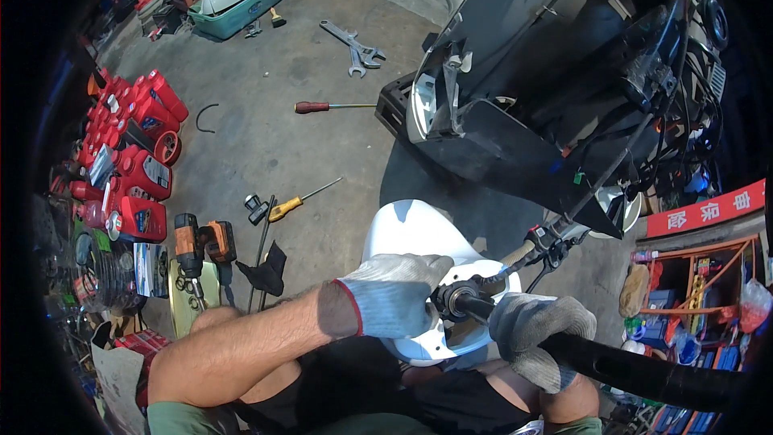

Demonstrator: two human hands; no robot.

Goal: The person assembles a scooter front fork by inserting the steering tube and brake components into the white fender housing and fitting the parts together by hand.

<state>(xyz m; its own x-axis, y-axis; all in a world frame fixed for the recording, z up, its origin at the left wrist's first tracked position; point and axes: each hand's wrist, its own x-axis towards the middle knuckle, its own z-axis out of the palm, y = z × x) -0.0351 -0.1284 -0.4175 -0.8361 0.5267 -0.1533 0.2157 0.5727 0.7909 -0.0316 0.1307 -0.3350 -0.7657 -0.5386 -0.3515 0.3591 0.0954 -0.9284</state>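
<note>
My left hand [390, 292], in a pale knit glove with a red cuff, is closed on the white plastic fender [411, 229] close to my knees. Its fingertips are partly hidden behind a dark round metal fitting [463, 304] set in the fender's opening. My right hand [541, 334], in a grey knit glove, wraps round a thick black tube [644, 369]. That tube slants in from the lower right, and a thinner dark shaft continues from my right fist to the fitting. Beyond the fender, a dark metal arm with hoses [547, 242] rises toward the partly stripped scooter body [515, 125].
Left of me lie an orange cordless drill [189, 246], a yellow-handled screwdriver [288, 208] and red plastic bottles [145, 177]. Farther off are a red-handled screwdriver [314, 107], wrenches [353, 44] and a green tub [233, 20]. An orange rack [700, 274] stands at right.
</note>
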